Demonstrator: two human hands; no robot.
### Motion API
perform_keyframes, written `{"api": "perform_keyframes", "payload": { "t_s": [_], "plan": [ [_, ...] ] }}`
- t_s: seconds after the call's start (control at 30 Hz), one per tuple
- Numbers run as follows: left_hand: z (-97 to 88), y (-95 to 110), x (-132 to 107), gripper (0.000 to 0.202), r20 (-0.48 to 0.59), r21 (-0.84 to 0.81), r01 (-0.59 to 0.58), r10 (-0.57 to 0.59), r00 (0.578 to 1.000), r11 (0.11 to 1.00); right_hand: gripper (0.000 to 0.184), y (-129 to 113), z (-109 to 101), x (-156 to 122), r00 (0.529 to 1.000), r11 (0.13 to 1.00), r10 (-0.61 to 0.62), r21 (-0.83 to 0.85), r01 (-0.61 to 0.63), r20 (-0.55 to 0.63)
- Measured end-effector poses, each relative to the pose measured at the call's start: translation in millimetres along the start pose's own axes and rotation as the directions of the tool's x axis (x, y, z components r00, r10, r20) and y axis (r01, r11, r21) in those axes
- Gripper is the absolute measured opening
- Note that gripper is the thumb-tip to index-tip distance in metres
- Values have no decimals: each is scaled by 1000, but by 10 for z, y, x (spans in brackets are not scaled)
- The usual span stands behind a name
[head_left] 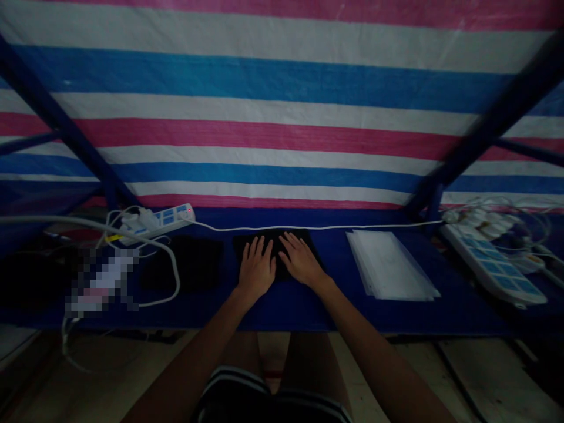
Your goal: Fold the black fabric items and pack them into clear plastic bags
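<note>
Both palms press down on a folded piece of black cloth (238, 244) lying on the blue shelf. My left hand (257, 264) is flat with its fingers stretched out over the left part of the cloth. Over the right part lies my right hand (302, 257), also flat, its fingers pointing up and to the left. A second dark folded cloth (194, 264) rests to the left of my left hand. To the right of my right hand is a stack of clear plastic bags (394, 264). The cloth under my palms is partly hidden.
A white power strip (171, 217) with plugs and a lit red light stands at the back left. Another power strip (497, 264) with tangled cables is at the right. A white cord (282, 227) runs along the back, before a striped tarp (282, 135). Blue metal posts slant at both sides.
</note>
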State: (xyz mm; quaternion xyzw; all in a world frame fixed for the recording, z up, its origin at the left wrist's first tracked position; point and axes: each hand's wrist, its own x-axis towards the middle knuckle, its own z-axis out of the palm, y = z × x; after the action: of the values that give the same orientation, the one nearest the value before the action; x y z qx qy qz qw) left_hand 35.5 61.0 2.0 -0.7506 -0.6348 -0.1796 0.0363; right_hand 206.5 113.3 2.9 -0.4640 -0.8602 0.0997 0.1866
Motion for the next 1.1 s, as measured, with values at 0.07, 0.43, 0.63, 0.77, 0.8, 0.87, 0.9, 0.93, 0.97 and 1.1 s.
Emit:
{"api": "perform_keyframes", "payload": {
  "t_s": [0.07, 0.43, 0.63, 0.77, 0.8, 0.87, 0.9, 0.93, 0.97, 1.1],
  "plan": [
    [29, -33, -31, 52, -6, -16, -5, 5, 1000, 1000, 59, 16, 54, -53, 1000, 999, 20, -39, -20, 9],
    [68, -112, -121, 62, 7, -27, 23, -23, 1000, 999, 73, 64, 87, -155, 989, 987, 134, -81, -138, -55],
    [43, -155, -199, 67, 12, -16, 40, -39, 999, 999, 77, 95, 128, -183, 985, 986, 149, -65, -154, -82],
    [14, -181, -244, 69, 13, -18, 45, -44, 999, 999, 82, 166, 168, -197, 981, 985, 159, -48, -165, -108],
    [9, -186, -249, 69, 15, -18, 47, -47, 999, 999, 84, 204, 167, -204, 980, 984, 165, -47, -171, -116],
    [0, -190, -253, 70, 21, -18, 51, -51, 998, 999, 87, 304, 150, -234, 976, 982, 176, -45, -183, -131],
    [-2, -190, -253, 70, 24, -18, 49, -49, 999, 999, 88, 361, 134, -258, 974, 981, 180, -43, -188, -137],
    [-3, -189, -253, 70, 26, -19, 45, -45, 999, 999, 88, 417, 114, -290, 973, 981, 184, -41, -192, -139],
    [-2, -189, -253, 70, 28, -19, 40, -40, 999, 999, 88, 469, 90, -331, 972, 980, 189, -39, -196, -138],
    [2, -237, -255, 72, 44, -21, 2, -1, 999, 1000, 87, 581, -19, -561, 971, 977, 204, -32, -210, -125]
  ]
}}
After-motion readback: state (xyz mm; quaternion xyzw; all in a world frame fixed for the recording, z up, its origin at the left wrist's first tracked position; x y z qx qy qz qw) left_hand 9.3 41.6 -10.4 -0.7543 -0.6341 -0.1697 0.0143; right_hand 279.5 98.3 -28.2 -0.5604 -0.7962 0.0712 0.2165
